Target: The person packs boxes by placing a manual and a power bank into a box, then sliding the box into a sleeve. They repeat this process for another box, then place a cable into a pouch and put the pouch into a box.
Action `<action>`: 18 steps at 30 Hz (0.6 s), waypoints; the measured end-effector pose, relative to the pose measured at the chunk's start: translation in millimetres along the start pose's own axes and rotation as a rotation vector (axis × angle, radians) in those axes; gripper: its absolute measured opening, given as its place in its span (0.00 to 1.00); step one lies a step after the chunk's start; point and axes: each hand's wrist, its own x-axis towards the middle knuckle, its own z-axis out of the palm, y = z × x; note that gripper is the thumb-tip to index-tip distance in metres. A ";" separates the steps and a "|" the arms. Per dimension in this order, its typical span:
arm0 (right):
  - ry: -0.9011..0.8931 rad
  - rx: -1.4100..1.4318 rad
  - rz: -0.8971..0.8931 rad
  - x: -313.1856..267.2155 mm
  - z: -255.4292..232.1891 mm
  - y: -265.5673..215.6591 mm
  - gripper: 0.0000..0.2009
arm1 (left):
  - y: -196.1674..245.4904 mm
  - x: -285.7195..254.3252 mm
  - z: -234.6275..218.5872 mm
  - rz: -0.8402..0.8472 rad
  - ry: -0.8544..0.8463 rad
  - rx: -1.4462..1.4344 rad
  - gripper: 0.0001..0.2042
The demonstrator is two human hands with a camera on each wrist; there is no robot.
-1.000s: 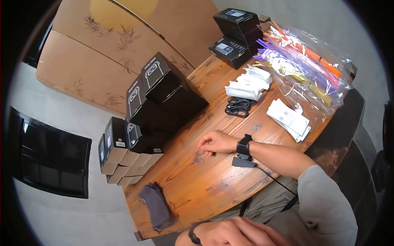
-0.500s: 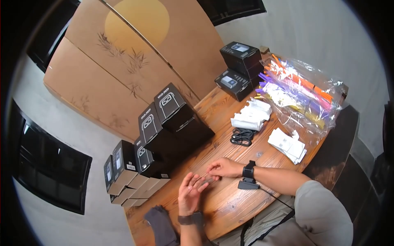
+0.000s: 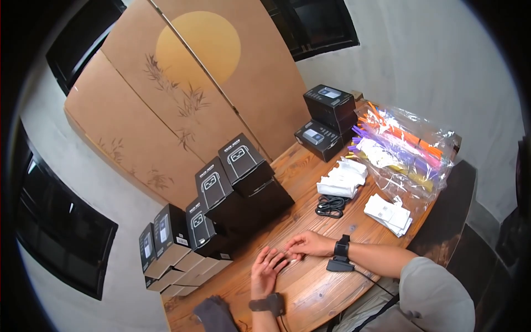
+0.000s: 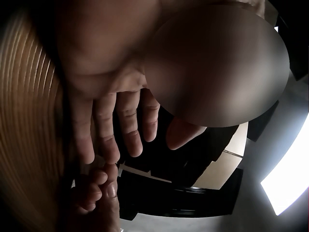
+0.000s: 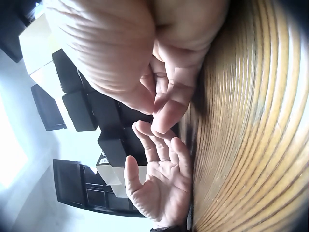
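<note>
My left hand [image 3: 264,275] lies palm up over the wooden table [image 3: 318,285], its fingers stretched toward the other hand. From the right, my right hand [image 3: 312,244] reaches in with fingers curled and the thumb against the index finger. In the left wrist view, the right fingertips [image 4: 112,186] meet the ends of the left fingers [image 4: 108,145]. A small pale patch [image 3: 293,261] shows close to where they meet; I cannot tell whether the right hand pinches anything. The right wrist view shows the left palm [image 5: 161,186] beyond the right hand.
Black boxes [image 3: 243,160] stand stacked beyond my left hand, and two more black boxes [image 3: 326,119] at the far end. White packets [image 3: 343,178], a coiled black cable [image 3: 330,206], white papers [image 3: 388,214] and a clear bag of colourful sticks [image 3: 401,149] lie right. Dark cloth [image 3: 214,315] lies near left.
My left hand has come up from the near edge to meet the right hand's fingertips. The head view has tilted up, so the table sits lower in it.
</note>
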 end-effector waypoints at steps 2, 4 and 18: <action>0.013 0.006 0.008 -1.3 0.9 -0.4 0.12 | -0.2 -1.4 -0.8 0.022 0.022 0.015 0.25; 0.015 -0.047 0.069 -4.5 5.9 -5.0 0.11 | -0.3 -0.1 -2.4 0.034 0.032 0.036 0.24; 0.627 -1.048 -0.386 1.3 -100.9 -175.7 0.14 | -3.4 4.6 -5.6 0.006 0.096 -0.021 0.17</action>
